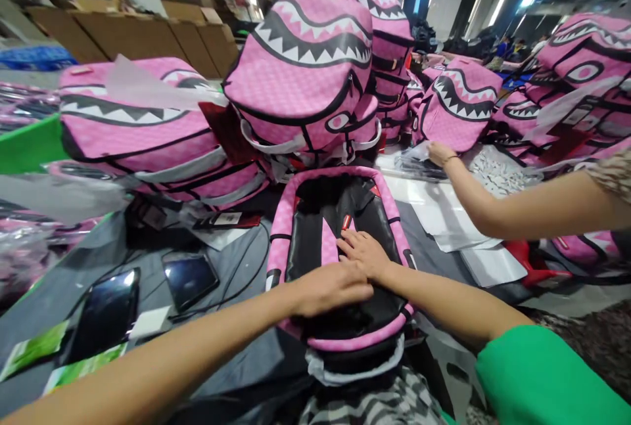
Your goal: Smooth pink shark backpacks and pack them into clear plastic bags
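Observation:
A pink backpack [315,215] with a black back panel lies flat on the table in front of me, straps side up. My left hand [329,288] rests palm down on the lower part of its black panel, fingers together and flat. My right hand [363,251] lies flat beside it on the panel's middle, fingers stretched toward a small red tag [347,221]. Neither hand holds anything.
Stacks of pink shark-mouth backpacks [300,64] crowd the table behind. Another person's arm [517,205] reaches in from the right to clear plastic bags [419,165]. Two dark tablets [190,279] and green cards [34,349] lie at left. Cardboard boxes [128,34] stand far back.

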Demonstrator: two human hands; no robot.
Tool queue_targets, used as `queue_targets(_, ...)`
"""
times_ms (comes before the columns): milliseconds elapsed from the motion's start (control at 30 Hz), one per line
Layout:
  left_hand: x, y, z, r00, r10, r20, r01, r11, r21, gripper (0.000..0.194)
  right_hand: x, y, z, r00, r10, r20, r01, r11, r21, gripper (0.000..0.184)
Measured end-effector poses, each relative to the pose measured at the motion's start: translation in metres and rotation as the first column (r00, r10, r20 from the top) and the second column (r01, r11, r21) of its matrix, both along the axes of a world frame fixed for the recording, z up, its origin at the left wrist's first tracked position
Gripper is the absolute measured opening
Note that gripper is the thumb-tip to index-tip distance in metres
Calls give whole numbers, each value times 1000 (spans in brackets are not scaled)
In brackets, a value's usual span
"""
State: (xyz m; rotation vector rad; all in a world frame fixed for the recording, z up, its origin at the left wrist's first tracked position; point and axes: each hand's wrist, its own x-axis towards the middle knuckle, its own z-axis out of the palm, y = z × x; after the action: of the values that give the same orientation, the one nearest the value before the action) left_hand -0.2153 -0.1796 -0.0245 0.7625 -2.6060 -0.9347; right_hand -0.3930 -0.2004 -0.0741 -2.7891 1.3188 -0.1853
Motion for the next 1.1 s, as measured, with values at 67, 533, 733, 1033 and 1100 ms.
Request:
queue_targets(67,-5,20,-9,980,-186,71,193,977,-95,34,-1,-1,-3,999,-23,38,24,999,-30,37)
queue_targets(533,-9,12,-58,873,485,50,-424,806,-413,49,-10,52,57,838,546,7,-546,838,18,18)
queue_targets(733,-8,2,-60,724,657,209,-545,731,-410,59,-2,34,17,729,614,-303,-622,779,81,14)
queue_targets(1033,-9,50,-56,703,647,295,-472,735,-486,65,-1,76,18,906,278,-318,-347,919,-185,19)
queue_targets(1100,-7,73,-60,716,627,308,-448,751,-485,67,-10,79,24,953,181,-242,-244,933,-263,19)
